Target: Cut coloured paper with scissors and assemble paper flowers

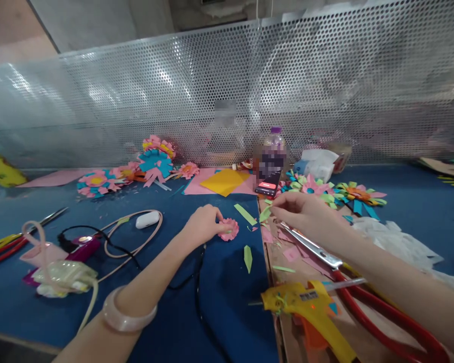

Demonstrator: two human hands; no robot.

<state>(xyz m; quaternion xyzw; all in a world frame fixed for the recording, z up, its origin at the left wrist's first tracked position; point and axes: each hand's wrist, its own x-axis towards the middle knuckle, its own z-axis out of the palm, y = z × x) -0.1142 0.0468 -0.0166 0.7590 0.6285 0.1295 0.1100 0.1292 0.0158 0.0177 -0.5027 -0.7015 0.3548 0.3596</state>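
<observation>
My left hand (pixel 204 224) pinches the edge of a small pink paper flower (pixel 230 230) above the blue tabletop. To the right, my right hand (pixel 302 212) has thumb and fingers closed on a light green paper leaf (pixel 265 214). Between the hands lie a green paper strip (pixel 245 215) and another pointed green leaf (pixel 248 258). Under my right forearm rest large scissors (pixel 314 247) with red handles. Nearer to me, a yellow hot glue gun (pixel 302 298) lies on its side, its nozzle pointing left.
Finished paper flowers (pixel 98 182) stand at the back left, more (pixel 314 186) at the back right. A phone (pixel 268 182) leans on a bottle (pixel 275 143). Cables, a power adapter (pixel 83 244) and a white earbud case (pixel 147 220) occupy the left. Perforated metal panel (pixel 196 91) behind.
</observation>
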